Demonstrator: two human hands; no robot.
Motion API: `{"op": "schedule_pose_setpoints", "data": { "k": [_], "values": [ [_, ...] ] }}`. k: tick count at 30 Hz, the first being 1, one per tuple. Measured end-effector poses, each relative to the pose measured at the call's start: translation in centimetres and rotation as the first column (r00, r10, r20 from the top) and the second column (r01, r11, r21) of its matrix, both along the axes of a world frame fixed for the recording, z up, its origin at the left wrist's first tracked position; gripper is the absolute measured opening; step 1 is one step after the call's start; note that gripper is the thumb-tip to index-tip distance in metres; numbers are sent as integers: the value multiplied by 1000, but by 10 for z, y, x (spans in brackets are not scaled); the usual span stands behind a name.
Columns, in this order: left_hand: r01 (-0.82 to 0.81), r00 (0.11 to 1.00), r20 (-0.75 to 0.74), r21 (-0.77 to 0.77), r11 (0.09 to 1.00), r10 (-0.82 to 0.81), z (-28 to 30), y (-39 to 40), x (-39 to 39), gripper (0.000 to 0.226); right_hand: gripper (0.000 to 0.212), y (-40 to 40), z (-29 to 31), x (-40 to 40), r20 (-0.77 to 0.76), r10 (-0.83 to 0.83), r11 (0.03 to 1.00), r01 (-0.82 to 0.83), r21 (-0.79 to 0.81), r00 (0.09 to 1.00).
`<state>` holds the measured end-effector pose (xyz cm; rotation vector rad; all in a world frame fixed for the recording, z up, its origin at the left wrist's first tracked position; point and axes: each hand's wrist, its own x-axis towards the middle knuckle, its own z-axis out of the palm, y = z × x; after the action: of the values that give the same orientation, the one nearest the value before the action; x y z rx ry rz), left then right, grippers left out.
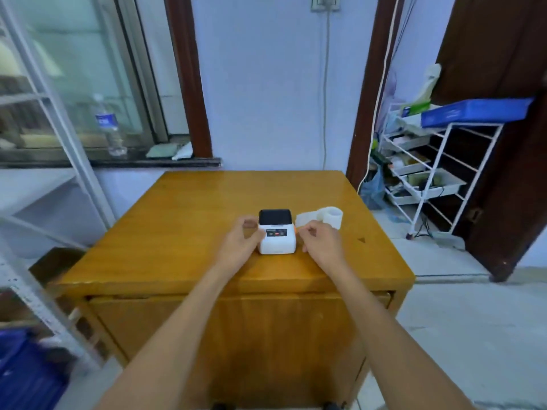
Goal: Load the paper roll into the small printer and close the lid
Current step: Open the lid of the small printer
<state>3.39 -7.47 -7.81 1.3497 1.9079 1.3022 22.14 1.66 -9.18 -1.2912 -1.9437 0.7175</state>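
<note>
A small white printer (276, 232) with a dark lid on top sits mid-table; the lid lies down. A white paper roll (333, 216) stands just right of it, with a loose strip trailing toward the printer. My left hand (241, 239) curls against the printer's left side, fingers apart. My right hand (321, 241) hovers at the printer's right side, fingers bent, near a small orange tab; whether it touches is unclear. Neither hand holds the roll.
The wooden table (207, 232) stands against a pale wall. A white wire rack (429, 161) with trays and a blue box stands at the right, beside a dark door. A metal shelf frame and a window sill with a water bottle (109, 125) are at the left.
</note>
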Motion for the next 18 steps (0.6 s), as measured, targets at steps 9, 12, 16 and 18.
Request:
{"op": "schedule_pose_setpoints", "data": {
  "k": [9, 12, 16, 18],
  "values": [
    [95, 991, -86, -59, 994, -100, -6, 5, -1, 57, 24, 7, -5, -2, 40, -2, 1000, 2, 16, 999],
    [86, 988, -125, -52, 995, -92, -9, 5, -3, 55, 23, 5, -6, -2, 28, -11, 1000, 11, 3, 1000],
    [88, 979, -177, -78, 993, -101, -10, 5, -2, 45, 18, 5, -5, -1, -9, -10, 1000, 9, -28, 1000],
    [82, 976, -197, -83, 993, -97, -12, 6, -2, 44, 16, 6, -5, -1, -28, -6, 999, 5, -35, 1000]
  ]
}}
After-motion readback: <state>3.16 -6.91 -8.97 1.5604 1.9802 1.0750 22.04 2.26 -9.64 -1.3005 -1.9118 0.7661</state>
